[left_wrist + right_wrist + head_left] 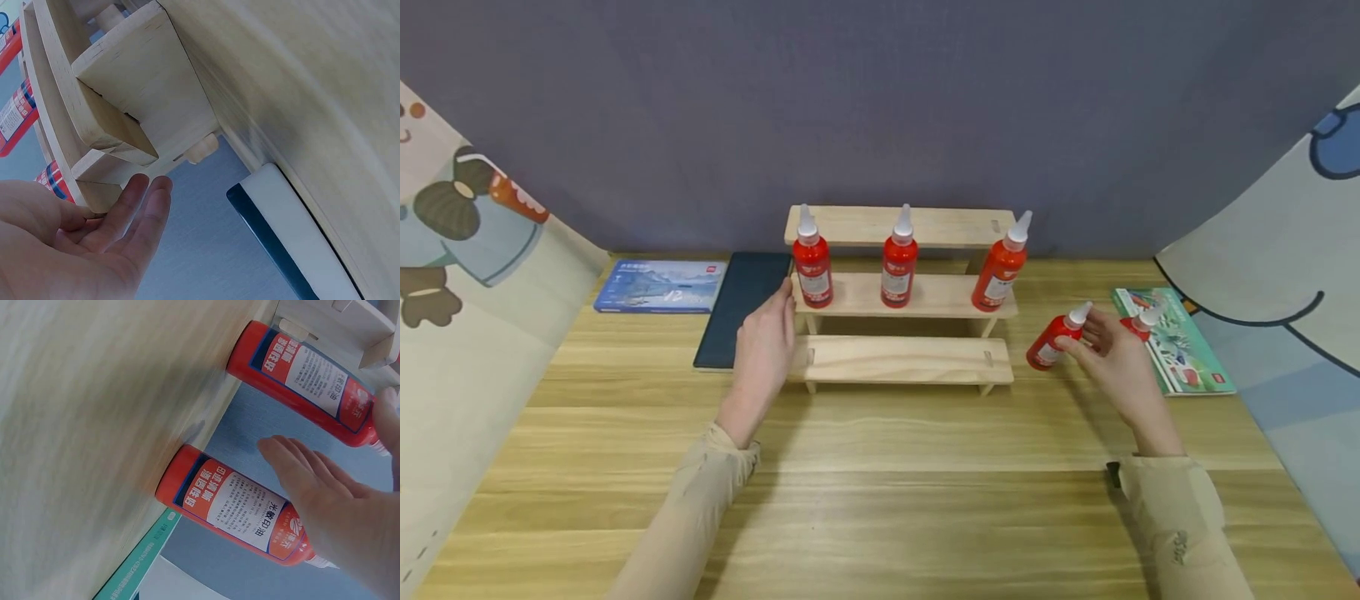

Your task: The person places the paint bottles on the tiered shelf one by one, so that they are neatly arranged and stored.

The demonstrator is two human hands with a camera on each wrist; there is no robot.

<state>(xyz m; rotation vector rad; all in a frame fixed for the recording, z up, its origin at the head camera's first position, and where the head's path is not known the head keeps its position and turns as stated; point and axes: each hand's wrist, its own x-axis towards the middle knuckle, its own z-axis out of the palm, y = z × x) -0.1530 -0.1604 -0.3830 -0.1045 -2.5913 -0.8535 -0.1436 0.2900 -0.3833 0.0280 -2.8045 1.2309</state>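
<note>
My right hand (1112, 350) pinches a red ink bottle (1047, 350) near its shoulder, the thumb across the side facing me. White nozzle up, that bottle stands to the right of a three-step wooden rack (910, 360). Just beyond the hand is another red ink bottle (231, 506), partly hidden in the head view. On the rack's middle step stand three more: left bottle (814, 271), centre bottle (898, 271) and right bottle (997, 277). My left hand (765, 337) rests its fingertips at the left end of that step, fingers mostly straight in the left wrist view.
Left of the rack lie a dark flat case (730, 321) and a blue box (658, 286) with a landscape picture. A green illustrated book (1187, 346) lies at the right. Behind the wooden table (880, 467) rises a grey-blue panel (880, 100).
</note>
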